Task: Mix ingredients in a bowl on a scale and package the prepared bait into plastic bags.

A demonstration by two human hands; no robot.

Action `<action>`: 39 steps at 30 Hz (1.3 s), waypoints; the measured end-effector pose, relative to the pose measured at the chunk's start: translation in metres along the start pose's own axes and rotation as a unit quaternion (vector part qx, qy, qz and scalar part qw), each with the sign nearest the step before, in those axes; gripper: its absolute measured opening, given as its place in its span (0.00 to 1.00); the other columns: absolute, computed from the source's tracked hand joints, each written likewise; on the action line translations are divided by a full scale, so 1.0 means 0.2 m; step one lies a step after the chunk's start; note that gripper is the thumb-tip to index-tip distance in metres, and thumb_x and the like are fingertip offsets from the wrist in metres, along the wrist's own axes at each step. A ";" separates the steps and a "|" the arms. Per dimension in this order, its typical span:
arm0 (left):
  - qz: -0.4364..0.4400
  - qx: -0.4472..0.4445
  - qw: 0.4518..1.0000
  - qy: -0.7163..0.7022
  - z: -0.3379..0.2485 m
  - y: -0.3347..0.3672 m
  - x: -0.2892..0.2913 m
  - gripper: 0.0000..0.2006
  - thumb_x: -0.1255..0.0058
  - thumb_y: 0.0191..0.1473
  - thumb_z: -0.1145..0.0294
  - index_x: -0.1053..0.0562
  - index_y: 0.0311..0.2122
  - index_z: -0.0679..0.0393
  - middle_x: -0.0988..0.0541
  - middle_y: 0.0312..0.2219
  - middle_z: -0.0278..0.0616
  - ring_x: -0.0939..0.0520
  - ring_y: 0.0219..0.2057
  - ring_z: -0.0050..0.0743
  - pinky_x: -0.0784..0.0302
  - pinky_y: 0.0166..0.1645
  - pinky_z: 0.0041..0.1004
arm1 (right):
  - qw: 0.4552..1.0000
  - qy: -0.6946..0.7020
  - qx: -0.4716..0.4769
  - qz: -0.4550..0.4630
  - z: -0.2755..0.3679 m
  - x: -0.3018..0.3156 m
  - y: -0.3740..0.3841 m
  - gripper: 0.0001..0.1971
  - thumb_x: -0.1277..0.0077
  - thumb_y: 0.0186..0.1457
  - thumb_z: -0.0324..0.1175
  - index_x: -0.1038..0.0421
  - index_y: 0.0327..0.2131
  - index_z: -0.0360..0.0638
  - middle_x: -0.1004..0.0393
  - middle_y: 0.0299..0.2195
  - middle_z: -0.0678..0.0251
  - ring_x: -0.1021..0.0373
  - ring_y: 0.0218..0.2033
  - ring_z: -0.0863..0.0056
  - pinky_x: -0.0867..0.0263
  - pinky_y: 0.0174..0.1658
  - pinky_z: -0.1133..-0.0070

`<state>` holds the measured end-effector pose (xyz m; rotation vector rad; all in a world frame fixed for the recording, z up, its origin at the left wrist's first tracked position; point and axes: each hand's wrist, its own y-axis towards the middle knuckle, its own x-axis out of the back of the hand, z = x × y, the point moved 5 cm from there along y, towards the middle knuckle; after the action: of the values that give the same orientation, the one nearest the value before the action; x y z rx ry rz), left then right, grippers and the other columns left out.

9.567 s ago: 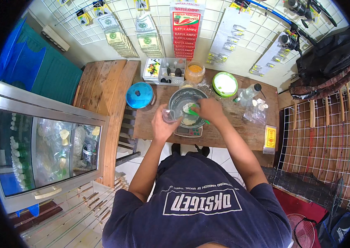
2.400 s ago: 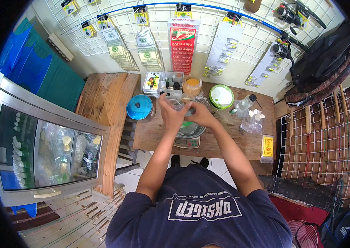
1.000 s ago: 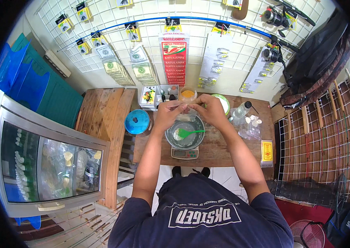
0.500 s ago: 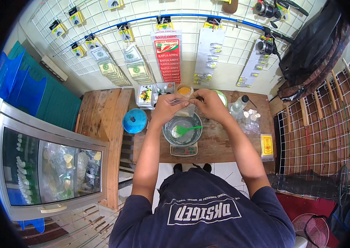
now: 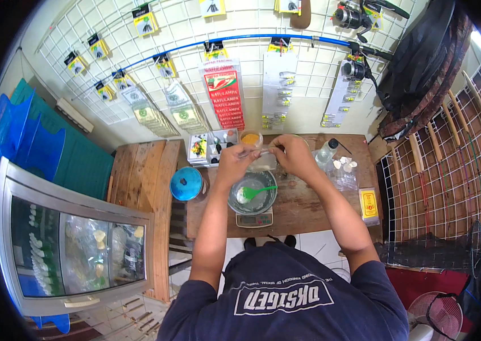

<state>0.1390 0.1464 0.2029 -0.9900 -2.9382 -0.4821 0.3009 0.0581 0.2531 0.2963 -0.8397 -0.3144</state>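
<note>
Between my two hands hangs a small clear plastic bag (image 5: 263,163) with something pale in its lower part. My left hand (image 5: 235,163) is closed on one side of the gathered top, and my right hand (image 5: 294,154) pinches the other side. Just below the bag, a round bowl (image 5: 273,203) rests on a digital kitchen scale (image 5: 254,220). A green spoon (image 5: 260,190) lies in the bowl, its head coated with white material. Beyond my hands stands a tub of orange-yellow stuff (image 5: 250,138), partly hidden by them.
A blue-lidded container (image 5: 186,183) stands left of the bowl, near a white divided tray (image 5: 213,149). To the right are a clear bottle (image 5: 327,152), pale round pieces (image 5: 345,164) and a yellow packet (image 5: 369,203). Fishing tackle hangs on the wall grid (image 5: 138,57).
The whole scene sits lower in the picture as the view has tilted up. Both hands keep their hold on the bag's top, with the fingers slightly shifted along it.
</note>
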 end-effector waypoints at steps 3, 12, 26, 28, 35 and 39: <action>-0.019 -0.008 0.998 0.054 0.02 -0.03 0.03 0.07 0.38 0.52 0.71 0.20 0.33 0.65 0.17 0.26 0.37 0.19 0.29 0.18 0.26 0.35 0.21 | 0.999 0.010 -0.039 0.000 -0.02 0.04 -0.04 0.08 0.43 0.50 0.29 0.23 0.32 0.34 0.23 0.28 0.49 0.25 0.31 0.52 0.31 0.36 0.65; 0.008 0.006 1.000 0.023 0.12 -0.04 0.03 0.07 0.38 0.53 0.72 0.21 0.32 0.66 0.19 0.25 0.35 0.23 0.27 0.15 0.28 0.34 0.20 | 0.996 0.028 -0.090 -0.002 -0.10 0.12 -0.14 0.08 0.42 0.50 0.30 0.22 0.31 0.35 0.23 0.27 0.50 0.25 0.30 0.53 0.31 0.36 0.65; 0.109 0.089 0.990 0.002 0.25 -0.08 -0.21 0.08 0.37 0.51 0.72 0.22 0.35 0.64 0.20 0.25 0.30 0.23 0.29 0.17 0.28 0.36 0.20 | 0.987 0.022 -0.035 0.153 -0.29 -0.09 -0.19 0.12 0.37 0.44 0.33 0.22 0.32 0.38 0.22 0.27 0.53 0.24 0.30 0.58 0.31 0.35 0.66; 0.090 0.094 0.982 -0.136 0.29 -0.08 -0.32 0.09 0.37 0.51 0.73 0.23 0.37 0.62 0.21 0.26 0.28 0.22 0.32 0.19 0.27 0.39 0.23 | 0.985 0.005 -0.061 0.163 -0.29 -0.02 -0.21 0.11 0.37 0.44 0.34 0.21 0.32 0.39 0.23 0.26 0.53 0.24 0.29 0.58 0.32 0.35 0.67; 0.221 0.175 0.948 -0.149 0.49 -0.14 -0.67 0.12 0.37 0.51 0.73 0.22 0.40 0.64 0.18 0.32 0.35 0.19 0.35 0.22 0.25 0.43 0.24 | 0.985 0.102 -0.116 0.081 -0.53 0.18 -0.32 0.12 0.35 0.44 0.36 0.21 0.30 0.38 0.21 0.24 0.58 0.25 0.27 0.67 0.33 0.33 0.72; 0.169 0.232 0.933 -0.219 0.59 -0.11 -0.73 0.12 0.37 0.51 0.73 0.22 0.41 0.66 0.17 0.32 0.38 0.19 0.32 0.21 0.25 0.40 0.23 | 0.948 0.147 -0.279 0.039 -0.70 0.32 -0.46 0.11 0.35 0.46 0.33 0.20 0.32 0.37 0.22 0.23 0.64 0.28 0.26 0.81 0.34 0.31 0.77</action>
<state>0.2535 0.0778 0.0686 -1.6364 -2.8828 0.4830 0.4346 -0.0320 0.1737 -0.2171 -0.4398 -0.4083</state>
